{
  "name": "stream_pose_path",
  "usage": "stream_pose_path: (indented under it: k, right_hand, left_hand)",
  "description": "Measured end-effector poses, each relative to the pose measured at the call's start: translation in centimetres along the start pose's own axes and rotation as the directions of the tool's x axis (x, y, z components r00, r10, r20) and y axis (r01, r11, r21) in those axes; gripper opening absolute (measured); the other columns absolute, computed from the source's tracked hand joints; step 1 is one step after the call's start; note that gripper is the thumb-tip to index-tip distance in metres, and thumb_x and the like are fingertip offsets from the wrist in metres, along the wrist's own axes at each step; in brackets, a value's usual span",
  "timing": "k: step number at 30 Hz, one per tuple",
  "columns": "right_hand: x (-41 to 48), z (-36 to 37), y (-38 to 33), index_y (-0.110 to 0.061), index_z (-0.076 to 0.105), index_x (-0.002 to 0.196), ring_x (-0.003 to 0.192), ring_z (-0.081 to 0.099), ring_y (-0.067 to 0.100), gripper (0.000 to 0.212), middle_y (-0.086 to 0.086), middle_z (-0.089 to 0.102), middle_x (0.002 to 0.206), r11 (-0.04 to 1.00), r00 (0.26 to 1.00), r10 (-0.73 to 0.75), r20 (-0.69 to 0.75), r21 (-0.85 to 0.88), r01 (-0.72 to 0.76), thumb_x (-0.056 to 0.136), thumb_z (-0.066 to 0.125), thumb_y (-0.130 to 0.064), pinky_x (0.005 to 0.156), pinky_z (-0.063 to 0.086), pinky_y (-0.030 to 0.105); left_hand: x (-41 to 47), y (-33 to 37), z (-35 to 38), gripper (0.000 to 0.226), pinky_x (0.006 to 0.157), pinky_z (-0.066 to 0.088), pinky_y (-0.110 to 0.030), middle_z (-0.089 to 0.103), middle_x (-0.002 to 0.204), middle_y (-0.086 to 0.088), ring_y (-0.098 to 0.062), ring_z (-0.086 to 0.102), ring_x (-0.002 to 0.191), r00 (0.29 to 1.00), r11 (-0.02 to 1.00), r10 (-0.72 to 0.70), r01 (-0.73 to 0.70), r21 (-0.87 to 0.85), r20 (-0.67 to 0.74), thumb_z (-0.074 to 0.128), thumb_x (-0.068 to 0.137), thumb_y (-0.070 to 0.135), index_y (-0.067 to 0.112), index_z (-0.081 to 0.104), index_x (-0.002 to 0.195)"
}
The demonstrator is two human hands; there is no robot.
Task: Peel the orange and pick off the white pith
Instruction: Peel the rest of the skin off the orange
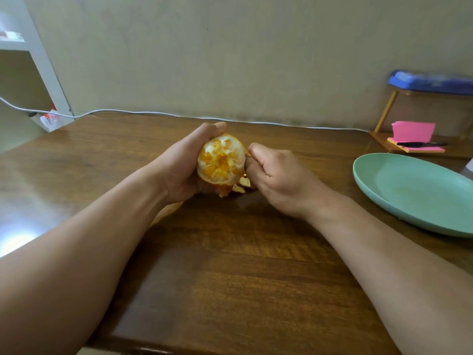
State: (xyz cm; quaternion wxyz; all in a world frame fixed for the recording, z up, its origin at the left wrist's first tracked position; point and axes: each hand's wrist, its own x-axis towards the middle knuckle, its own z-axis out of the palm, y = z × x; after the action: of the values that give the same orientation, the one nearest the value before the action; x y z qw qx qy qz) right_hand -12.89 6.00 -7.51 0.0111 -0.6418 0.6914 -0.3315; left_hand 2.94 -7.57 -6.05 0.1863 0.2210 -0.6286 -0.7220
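A partly peeled orange (220,160) shows bare flesh streaked with white pith on the side facing me. My left hand (184,165) wraps around its left and far side, holding it just above the wooden table (230,265). My right hand (276,178) presses against the orange's right edge, thumb and fingers pinched on a thin strip of peel or pith there. Loose peel pieces (239,187) lie on the table under and between the two hands.
A green plate (409,196) sits at the right. Behind it a small wooden stand (384,111) carries a blue box (432,82), with pink sticky notes (412,131) and a black pen (419,144) below. A white cable (153,113) runs along the wall.
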Motion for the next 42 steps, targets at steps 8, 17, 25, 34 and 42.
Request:
stream_pose_path:
  k: [8,17,25,34,42]
  right_hand:
    - [0.2,0.3,-0.2,-0.013,0.059,0.077,0.066,0.06,0.023,0.034,0.004,0.065,0.069,0.987,0.998,0.032,-0.062,0.159,-0.022,0.108,0.053,-0.026,0.06,0.048,0.047]
    - [0.3,0.0,-0.6,-0.015,0.048,0.07,0.058,0.048,0.019,0.036,-0.002,0.052,0.06,0.998,0.998,-0.056,-0.027,0.029,0.057,0.103,0.055,-0.029,0.055,0.038,0.043]
    - [0.3,-1.6,0.4,-0.017,0.051,0.083,0.084,0.066,0.038,0.032,0.003,0.077,0.094,0.951,0.983,0.015,-0.184,-0.301,-0.07,0.096,0.039,-0.043,0.067,0.051,0.043]
    - [0.1,0.4,0.3,-0.029,0.052,0.154,0.119,0.063,0.025,0.049,-0.003,0.062,0.13,0.967,0.981,0.039,0.188,-0.255,0.01,0.108,0.042,-0.015,0.099,0.055,0.046]
    - [-0.2,-0.2,-0.1,-0.036,0.065,0.138,0.088,0.068,-0.006,0.03,-0.018,0.073,0.103,0.982,0.995,0.087,-0.056,0.172,-0.076,0.112,0.051,-0.041,0.073,0.046,0.015]
  left_hand:
    - [0.4,-0.1,-1.0,0.048,0.065,0.058,-0.038,0.069,0.096,-0.017,-0.029,0.068,0.077,0.998,1.0,-0.019,0.02,-0.013,0.057,0.056,0.098,0.057,0.012,0.069,0.105]
    - [0.1,0.4,-2.6,0.053,0.05,0.056,-0.031,0.069,0.09,-0.02,-0.033,0.07,0.069,0.982,0.993,-0.103,0.091,0.079,0.16,0.055,0.094,0.059,0.009,0.071,0.099]
    - [-0.8,0.8,-4.2,0.059,0.045,0.051,-0.028,0.067,0.095,-0.024,-0.036,0.067,0.065,0.938,0.991,-0.135,0.119,0.067,0.32,0.048,0.092,0.058,0.006,0.073,0.109]
    - [0.7,0.1,-4.5,0.066,0.061,0.058,-0.033,0.068,0.108,-0.015,-0.034,0.068,0.087,0.986,0.986,-0.137,0.145,-0.085,0.096,0.062,0.087,0.066,0.015,0.064,0.128]
    - [0.4,0.4,-3.4,0.047,0.057,0.059,-0.035,0.07,0.098,-0.018,-0.03,0.072,0.079,0.99,0.99,-0.12,0.125,-0.06,0.076,0.058,0.084,0.049,0.011,0.068,0.11]
